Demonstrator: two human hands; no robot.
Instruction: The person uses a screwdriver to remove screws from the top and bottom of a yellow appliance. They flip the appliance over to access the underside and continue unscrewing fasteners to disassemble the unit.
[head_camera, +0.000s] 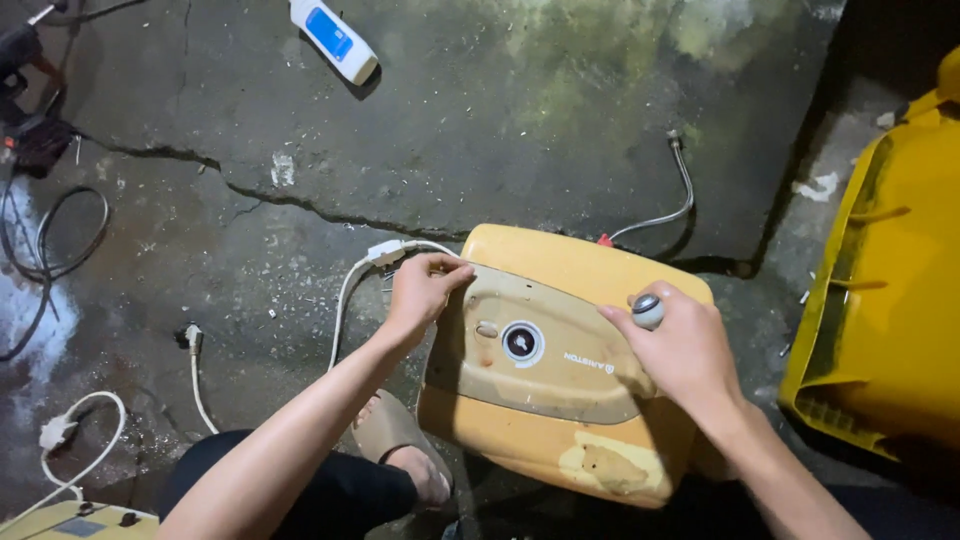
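A yellowed, boxy water heater (565, 270) lies on the cracked concrete floor with its beige front panel (530, 380) facing up and a round dial (522, 343) in the middle. My left hand (422, 292) grips the panel's upper left edge, next to a white cable (345, 295). My right hand (682, 350) rests on the panel's right side and is closed around a small grey round knob (647, 311).
A braided metal hose (680, 195) runs from the heater's back. A yellow bin (880, 300) stands at the right. A white tube with a blue label (333, 40) lies at the top. Cables and plugs (75, 440) trail at the left. My sandalled foot (405, 450) is beside the heater.
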